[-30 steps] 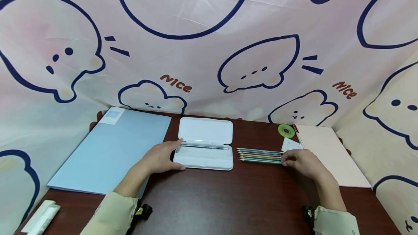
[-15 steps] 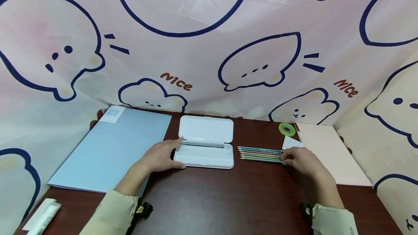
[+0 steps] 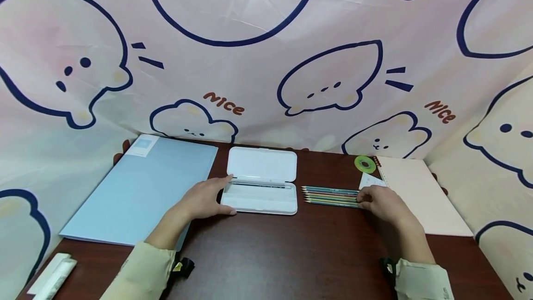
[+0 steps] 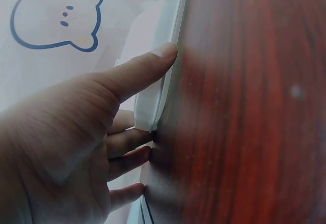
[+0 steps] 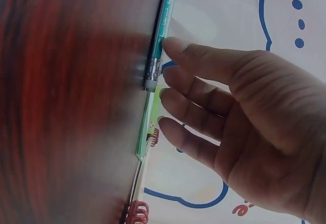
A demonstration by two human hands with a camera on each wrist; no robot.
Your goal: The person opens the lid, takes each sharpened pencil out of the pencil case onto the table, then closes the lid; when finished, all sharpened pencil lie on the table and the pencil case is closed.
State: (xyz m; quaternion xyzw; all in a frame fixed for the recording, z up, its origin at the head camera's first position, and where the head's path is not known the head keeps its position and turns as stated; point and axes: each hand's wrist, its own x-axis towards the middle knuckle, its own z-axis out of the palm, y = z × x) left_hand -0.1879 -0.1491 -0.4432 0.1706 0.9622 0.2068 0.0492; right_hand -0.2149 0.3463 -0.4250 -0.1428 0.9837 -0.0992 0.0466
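Note:
A white pencil case (image 3: 261, 202) lies with its lid raised behind it, and a single pencil (image 3: 262, 185) rests along the back of its tray. My left hand (image 3: 205, 199) holds the case's left end, thumb at the front edge and index finger near the hinge. To the right, several pencils (image 3: 329, 197) lie side by side on the table, points toward the case. My right hand (image 3: 384, 204) pinches the row at its eraser ends. In the right wrist view the thumb touches the green front pencil (image 5: 164, 23); the other fingers curve behind.
A large blue folder (image 3: 141, 189) lies at left, and a spiral sketchbook (image 3: 420, 198) at right. Behind the right hand are a green disc (image 3: 365, 164) and a white triangular piece (image 3: 370, 180). White packets (image 3: 54, 274) lie at the front left. A printed cloth hangs around the table.
My right hand has shifted slightly left along the pencils' ends, and the pencils in the row have moved slightly against one another. The left hand stays on the case.

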